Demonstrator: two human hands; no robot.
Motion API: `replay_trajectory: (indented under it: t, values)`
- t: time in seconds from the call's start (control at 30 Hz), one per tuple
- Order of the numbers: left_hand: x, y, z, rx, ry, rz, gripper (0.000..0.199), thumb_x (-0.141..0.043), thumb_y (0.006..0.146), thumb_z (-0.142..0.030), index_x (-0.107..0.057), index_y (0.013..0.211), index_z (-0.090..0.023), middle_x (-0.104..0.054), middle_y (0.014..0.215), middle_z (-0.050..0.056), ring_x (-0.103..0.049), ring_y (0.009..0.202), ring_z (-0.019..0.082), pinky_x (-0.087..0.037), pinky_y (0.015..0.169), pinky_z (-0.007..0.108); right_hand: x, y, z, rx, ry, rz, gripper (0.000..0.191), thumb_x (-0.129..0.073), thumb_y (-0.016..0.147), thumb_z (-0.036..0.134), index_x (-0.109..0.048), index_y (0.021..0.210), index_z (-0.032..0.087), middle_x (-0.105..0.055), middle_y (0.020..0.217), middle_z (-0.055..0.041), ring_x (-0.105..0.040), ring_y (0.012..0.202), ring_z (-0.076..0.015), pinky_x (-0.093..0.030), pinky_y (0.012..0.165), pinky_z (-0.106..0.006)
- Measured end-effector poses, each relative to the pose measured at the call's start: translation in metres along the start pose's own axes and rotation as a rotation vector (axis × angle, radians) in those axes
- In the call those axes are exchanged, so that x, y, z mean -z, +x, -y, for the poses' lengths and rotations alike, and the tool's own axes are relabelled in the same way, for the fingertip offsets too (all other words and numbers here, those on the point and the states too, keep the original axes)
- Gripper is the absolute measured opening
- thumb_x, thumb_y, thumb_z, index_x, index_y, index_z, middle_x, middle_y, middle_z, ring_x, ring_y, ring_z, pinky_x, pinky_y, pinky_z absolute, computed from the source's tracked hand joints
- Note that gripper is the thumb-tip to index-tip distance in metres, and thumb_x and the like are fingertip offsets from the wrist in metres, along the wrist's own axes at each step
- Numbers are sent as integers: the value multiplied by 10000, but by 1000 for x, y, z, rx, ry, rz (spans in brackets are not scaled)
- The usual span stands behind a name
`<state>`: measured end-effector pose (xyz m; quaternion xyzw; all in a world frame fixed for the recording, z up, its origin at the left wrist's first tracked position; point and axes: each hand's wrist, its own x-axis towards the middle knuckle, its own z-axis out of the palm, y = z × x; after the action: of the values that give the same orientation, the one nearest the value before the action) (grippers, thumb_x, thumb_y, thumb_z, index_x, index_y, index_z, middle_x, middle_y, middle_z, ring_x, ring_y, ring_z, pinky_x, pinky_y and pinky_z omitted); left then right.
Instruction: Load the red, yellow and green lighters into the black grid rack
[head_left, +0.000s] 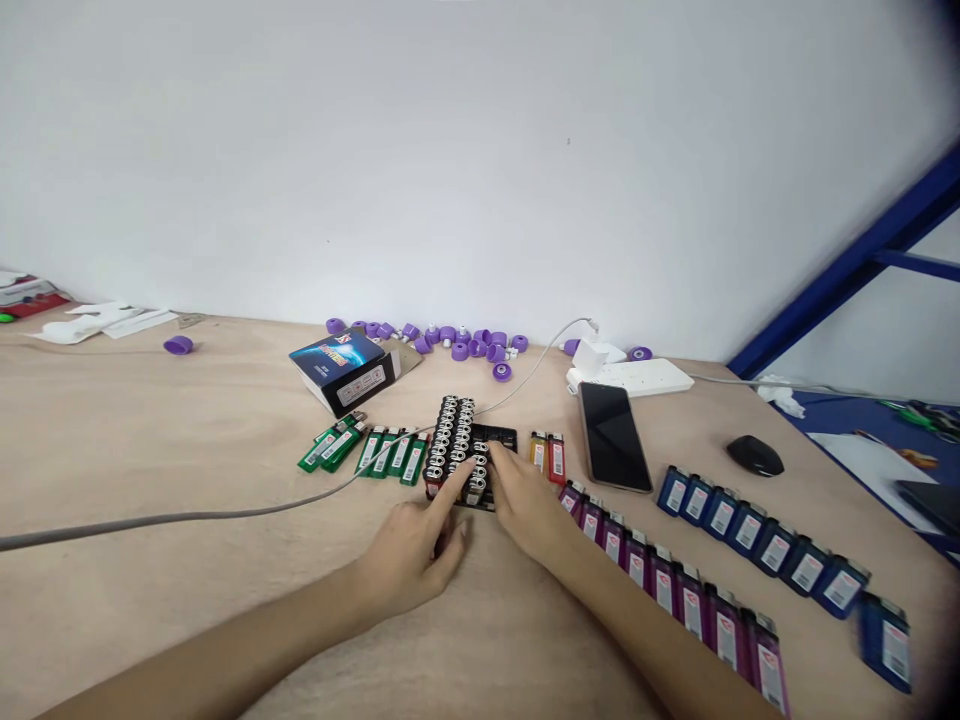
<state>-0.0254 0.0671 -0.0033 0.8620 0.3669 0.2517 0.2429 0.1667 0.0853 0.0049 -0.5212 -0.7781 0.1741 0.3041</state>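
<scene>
Center of the plywood bench top [150, 430], the left hand [405, 560] has its index finger stretched out, tip down on the tightly packed lighters [454, 445] in a black plastic rack [499, 437], other fingers curled loosely below. The right hand [525, 505] comes in with fingers close together, tips against the same lighters. Is either gripping one? Can't tell from here! The danger: uneven pressure at one end could tip the rack and spill the lot, and the grey cable [225, 520] across the green lighters [390, 452] could catch a wrist and drag them. Off to the right, magenta lighters [660, 585] and blue lighters [765, 535] line up, their white labels too small to read. The dark printed box [341, 370] has unreadable writing too.
</scene>
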Motion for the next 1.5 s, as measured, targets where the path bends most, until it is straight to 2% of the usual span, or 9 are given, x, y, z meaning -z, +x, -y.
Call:
replay_trajectory:
  t: [0.37, 0.5, 0.6, 0.73, 0.8, 0.9, 1.0, 1.17, 1.5]
  values:
    - [1, -1, -2, -23, -10, -21, 687, -389, 975, -186, -55, 1575, -161, -563, 601, -80, -505, 465, 139, -322, 508, 242, -15, -11, -2, 29, 24, -169, 376, -336, 969, 91, -471, 1315, 151, -659, 1200, -167, -646, 1115, -260, -535, 932, -430]
    - [2, -5, -2, -80, -6, -71, 663, -378, 978, -183, -55, 1556, -147, -582, 623, -71, -503, 455, 133, -335, 497, 240, -15, -21, 2, 48, 21, -436, 309, -408, 994, 175, -477, 1295, 178, -687, 983, -99, -685, 876, -225, -560, 797, -374]
    - [3, -10, -2, -175, 13, -73, 506, -380, 969, -179, -217, 1447, -142, -568, 605, -70, -495, 440, 132, -335, 487, 244, -11, -29, 8, 239, 54, -549, 232, -444, 961, 143, -520, 1168, 217, -656, 829, -33, -654, 699, -179, -530, 656, -298]
    - [9, -18, 4, -205, 90, -30, 46, -382, 953, -187, -406, 965, -224, -550, 612, -44, -510, 490, 129, -353, 510, 246, -10, -38, 25, 482, 44, -291, 146, -434, 939, 124, -541, 930, 223, -625, 705, -8, -589, 599, -160, -467, 590, -284]
    - [14, -23, 10, -184, 139, -24, 128, -381, 944, -194, -369, 825, -241, -563, 623, -23, -532, 526, 135, -361, 531, 252, -14, -42, 33, 548, -12, -79, 211, -398, 960, 170, -535, 811, 228, -605, 638, -6, -549, 555, -166, -438, 573, -305]
    - [25, -28, 22, -80, 237, -41, 141, -375, 945, -201, -415, 813, -232, -593, 626, -7, -555, 521, 148, -350, 518, 258, -22, -44, 40, 580, -103, 146, 279, -389, 969, 226, -548, 739, 228, -611, 611, -10, -536, 536, -173, -404, 564, -322]
    - [33, -28, 33, 78, 371, -57, 199, -371, 961, -222, -514, 1086, -162, -660, 654, 20, -605, 522, 189, -360, 505, 268, -26, -42, 43, 471, -129, 287, 211, -468, 950, 223, -575, 768, 219, -644, 660, -2, -585, 591, -169, -396, 584, -305]
    - [33, -20, 35, 225, 547, 26, 434, -356, 985, -257, -470, 1334, -25, -738, 758, 135, -682, 597, 272, -435, 530, 319, -24, -38, 44, 366, -119, 357, 164, -516, 935, 200, -585, 787, 213, -659, 705, 6, -608, 644, -166, -400, 621, -290]
    - [33, -27, 3, 254, 620, 196, 357, -378, 992, -313, -580, 1167, -77, -737, 791, 137, -712, 652, 299, -526, 569, 367, -26, -38, 43, 347, -139, 360, 176, -515, 931, 207, -605, 779, 209, -671, 716, -6, -630, 661, -179, -416, 628, -298]
